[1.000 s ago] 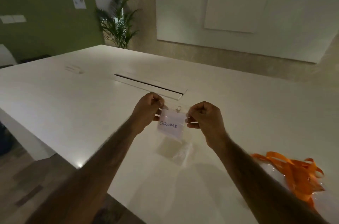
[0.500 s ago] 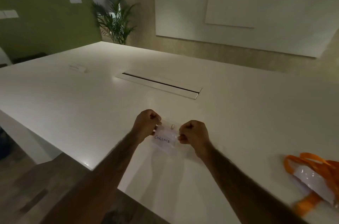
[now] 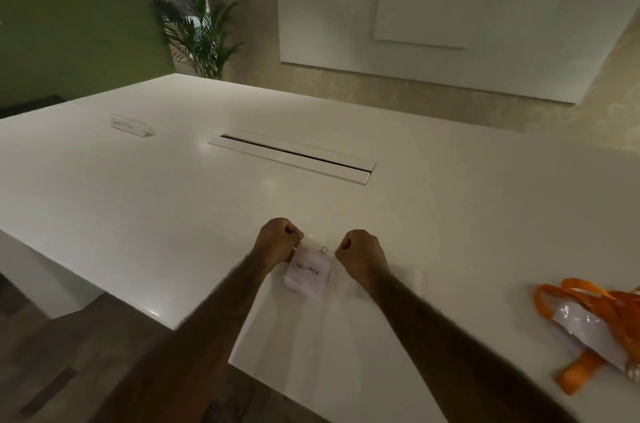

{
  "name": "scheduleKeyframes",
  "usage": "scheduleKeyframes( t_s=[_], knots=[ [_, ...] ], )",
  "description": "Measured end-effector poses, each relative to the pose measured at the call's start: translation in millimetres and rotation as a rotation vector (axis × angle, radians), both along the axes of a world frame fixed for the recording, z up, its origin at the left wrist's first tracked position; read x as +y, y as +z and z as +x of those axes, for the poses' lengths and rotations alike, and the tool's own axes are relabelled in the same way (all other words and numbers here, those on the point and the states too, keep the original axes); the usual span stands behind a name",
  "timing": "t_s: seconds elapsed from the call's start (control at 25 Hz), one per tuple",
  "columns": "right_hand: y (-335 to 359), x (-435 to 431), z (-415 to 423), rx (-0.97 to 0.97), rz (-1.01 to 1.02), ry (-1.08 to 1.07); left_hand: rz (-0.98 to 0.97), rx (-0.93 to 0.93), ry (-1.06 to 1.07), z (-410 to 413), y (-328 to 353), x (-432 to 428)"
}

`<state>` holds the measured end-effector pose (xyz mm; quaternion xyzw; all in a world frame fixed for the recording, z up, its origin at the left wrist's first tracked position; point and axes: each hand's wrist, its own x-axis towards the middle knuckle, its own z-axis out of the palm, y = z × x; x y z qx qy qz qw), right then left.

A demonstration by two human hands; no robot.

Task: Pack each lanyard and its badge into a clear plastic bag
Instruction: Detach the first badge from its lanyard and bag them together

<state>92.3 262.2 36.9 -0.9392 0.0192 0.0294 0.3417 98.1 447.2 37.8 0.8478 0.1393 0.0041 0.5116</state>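
Holding the badge (image 3: 306, 272), the bag (image 3: 317, 241) has its far mouth running left to right between left grip (image 3: 277, 242) and right grip (image 3: 362, 254), each clamped on one corner, equally close; it rests on the counter (image 3: 173, 197), lanyards (image 3: 595, 303) well right.

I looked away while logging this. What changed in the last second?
The left hand and right hand lowered the clear bag, badge inside, from hanging in the air down to the table. Nothing was let go: both still pinch its top corners. The orange lanyards stayed at the right.
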Motion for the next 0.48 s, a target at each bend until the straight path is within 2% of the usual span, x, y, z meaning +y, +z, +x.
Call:
scheduleKeyframes(
  t_s=[0.16, 0.48],
  knots=[
    [0, 2, -1, -0.001, -0.123, 0.068, 0.131, -0.009, -0.016, 4, -8, 2],
    [9, -47, -23, -0.098, -0.094, 0.133, 0.512, 0.101, -0.07, 11, -12, -13]
  ],
)
